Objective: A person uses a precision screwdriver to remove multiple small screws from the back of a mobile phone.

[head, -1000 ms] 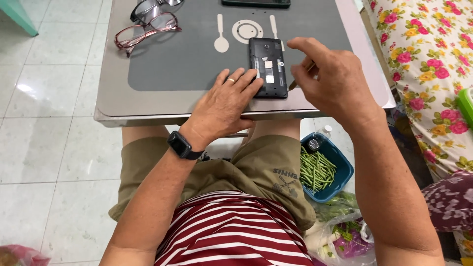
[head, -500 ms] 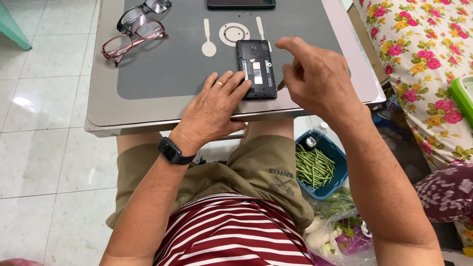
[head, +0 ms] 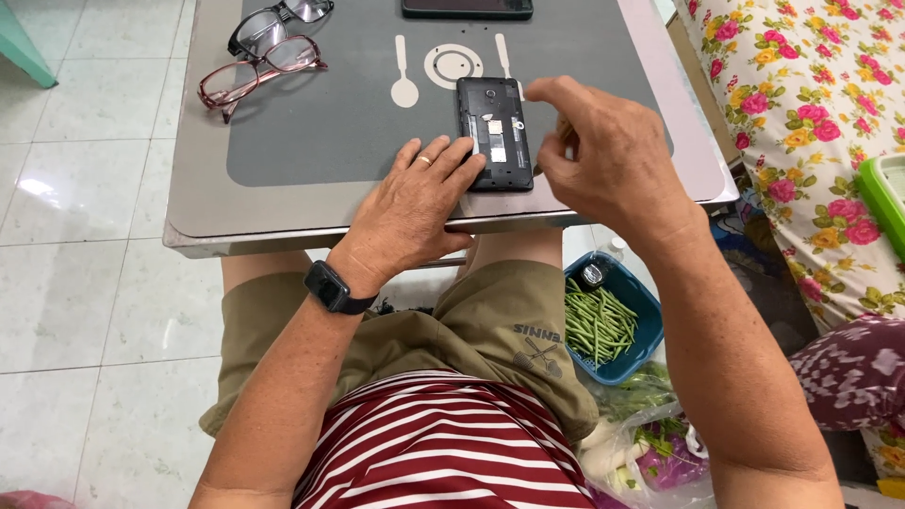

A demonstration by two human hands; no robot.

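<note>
The black rectangular phone with its back cover off (head: 496,134) lies flat on the grey tabletop (head: 311,141); the left hand (head: 415,203), fingers spread, pins its near edge. The right hand (head: 603,155), just beside it, pinches something thin, perhaps a tool; steady downward pressure should stop slipping.

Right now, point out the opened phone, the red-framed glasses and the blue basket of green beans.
Opened phone (head: 494,132), head view: on its exposed back, near the card slots.
Red-framed glasses (head: 273,68), head view: on the bridge between the lenses.
Blue basket (head: 650,303), head view: on its right-hand rim.
</note>
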